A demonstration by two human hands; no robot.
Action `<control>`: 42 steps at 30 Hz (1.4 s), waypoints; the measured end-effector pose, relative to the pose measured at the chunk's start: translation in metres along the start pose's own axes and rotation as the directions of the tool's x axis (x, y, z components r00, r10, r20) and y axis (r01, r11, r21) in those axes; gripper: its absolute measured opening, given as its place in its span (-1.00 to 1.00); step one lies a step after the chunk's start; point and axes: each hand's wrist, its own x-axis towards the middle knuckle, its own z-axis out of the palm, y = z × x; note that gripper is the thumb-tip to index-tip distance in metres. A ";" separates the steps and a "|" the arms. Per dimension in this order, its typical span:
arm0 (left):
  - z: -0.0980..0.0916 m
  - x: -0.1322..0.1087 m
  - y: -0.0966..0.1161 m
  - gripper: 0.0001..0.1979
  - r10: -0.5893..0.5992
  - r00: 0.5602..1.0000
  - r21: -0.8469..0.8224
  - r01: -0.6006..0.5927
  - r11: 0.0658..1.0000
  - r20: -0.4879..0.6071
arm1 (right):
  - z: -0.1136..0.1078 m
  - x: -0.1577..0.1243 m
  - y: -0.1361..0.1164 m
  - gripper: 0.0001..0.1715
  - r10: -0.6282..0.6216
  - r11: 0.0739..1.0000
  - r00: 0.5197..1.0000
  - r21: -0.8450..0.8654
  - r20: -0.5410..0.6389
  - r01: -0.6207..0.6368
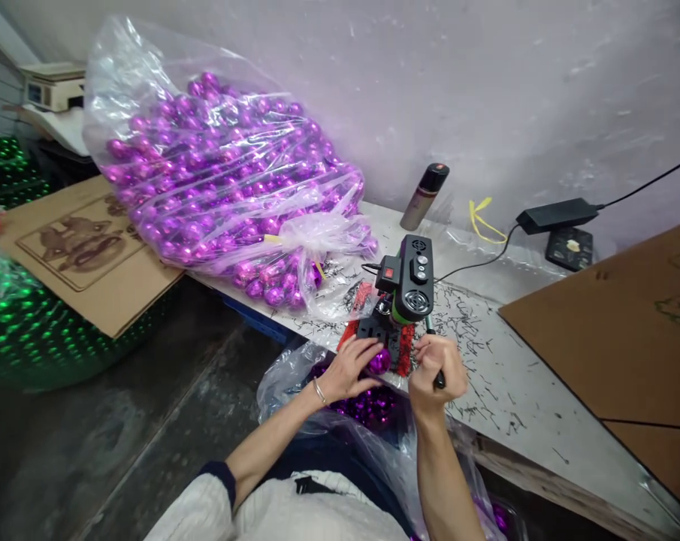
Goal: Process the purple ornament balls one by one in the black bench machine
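Note:
My left hand [351, 370] lies at the foot of a small black bench machine [417, 278], its fingers and thumb around a shiny purple ball [379, 361]. That ball sits at the front of the machine's dark base [373, 328]. To the right, my right hand [438, 368] is wrapped in a fist round the black-handled lever [439, 380] beside the machine. The machine has round vents, a red switch and a green band. Its working tip is hidden from this view.
A large clear bag [232, 180] of purple balls lies on the table's left. Dark shavings litter the white tabletop [520, 376]. A spray can [424, 197], a power adapter [559, 216] and cardboard [615, 330] stand around. An open bag of purple balls [367, 406] hangs below the edge.

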 end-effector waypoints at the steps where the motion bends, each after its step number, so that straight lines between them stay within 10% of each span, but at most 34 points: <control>1: -0.004 -0.007 0.003 -0.06 0.019 1.000 0.042 -0.020 0.999 0.020 | 0.000 -0.001 0.000 -0.66 -0.013 1.000 1.000 0.003 0.004 0.013; 3: -0.016 -0.011 0.000 0.02 0.001 1.000 0.104 -0.003 0.995 0.016 | 0.001 -0.007 0.003 -0.67 -0.034 0.999 0.999 0.005 0.005 0.034; 7: -0.057 0.031 -0.041 -0.50 -0.225 0.965 0.265 0.254 0.930 -0.135 | 0.002 -0.016 0.009 -0.69 -0.037 0.999 0.999 0.003 0.006 0.037; 15: -0.125 0.114 -0.099 -0.55 -0.694 0.699 0.595 0.636 0.491 -0.174 | 0.002 -0.018 0.008 -0.69 -0.014 1.000 1.000 -0.004 0.020 0.014; 18: -0.130 0.113 -0.098 -0.52 -0.745 0.654 0.512 0.687 0.515 -0.128 | 0.002 -0.020 0.008 -0.70 -0.008 1.000 1.000 -0.008 0.020 0.009; 21: -0.134 0.106 -0.093 -0.45 -0.667 0.739 0.212 0.669 0.712 -0.095 | 0.002 -0.020 0.009 -0.70 -0.023 1.000 0.999 -0.002 0.027 0.023; 24: -0.133 0.094 -0.081 -0.36 -0.643 0.764 -0.335 0.593 0.732 -0.054 | 0.002 -0.018 0.008 -0.70 -0.038 0.999 0.999 -0.007 0.029 0.038; 27: -0.122 0.081 -0.063 -0.34 -0.669 0.734 -0.727 0.522 0.446 0.117 | 0.003 -0.016 0.005 -0.70 -0.044 0.999 0.999 -0.014 0.021 0.044; 33: -0.078 0.058 -0.036 -0.45 -0.665 0.699 -0.827 0.518 0.219 0.262 | 0.002 -0.002 -0.004 -0.69 -0.033 0.999 0.999 -0.017 0.015 0.033; 38: -0.042 0.050 -0.024 -0.39 -0.701 0.685 -0.705 0.597 0.384 0.199 | 0.001 0.011 -0.008 -0.69 -0.021 1.000 0.999 -0.023 0.032 0.022; 42: -0.031 0.051 -0.015 -0.42 -0.598 0.798 -0.400 0.573 0.715 0.073 | -0.001 0.013 -0.007 -0.69 -0.043 0.999 0.998 -0.028 0.052 0.045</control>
